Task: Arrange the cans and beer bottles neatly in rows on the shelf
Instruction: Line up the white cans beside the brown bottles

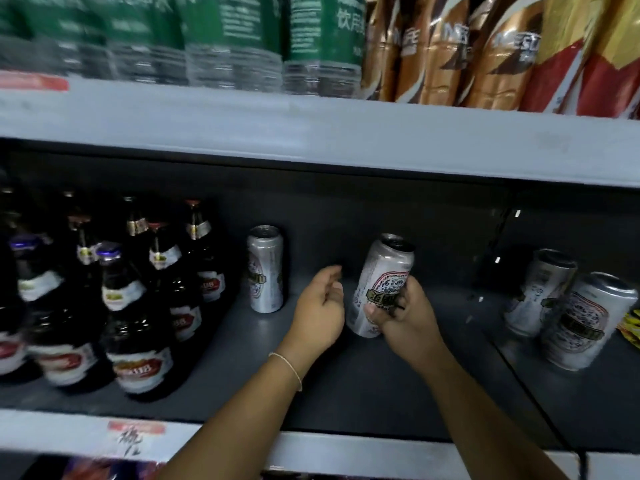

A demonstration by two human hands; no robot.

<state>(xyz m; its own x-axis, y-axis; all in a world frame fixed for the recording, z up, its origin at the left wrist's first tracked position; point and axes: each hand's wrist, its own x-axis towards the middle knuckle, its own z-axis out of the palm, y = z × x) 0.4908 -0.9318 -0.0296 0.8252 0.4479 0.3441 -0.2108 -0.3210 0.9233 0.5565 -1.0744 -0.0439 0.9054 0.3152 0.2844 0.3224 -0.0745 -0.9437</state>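
My right hand [401,315] grips a silver beer can [382,282], tilted to the right, over the middle of the dark shelf [363,386]. My left hand [320,306] hovers just left of that can with fingers loosely curled, holding nothing. Another silver can [265,270] stands upright further left, beside several dark beer bottles [138,306] in rows at the shelf's left end. Two more silver cans [568,306] stand at the right.
The grey upper shelf board [311,129] overhangs close above, carrying water bottles [214,39] and brown coffee bottles [443,53]. A price tag [135,438] sits on the front rail. A yellow packet [632,327] shows at the right edge.
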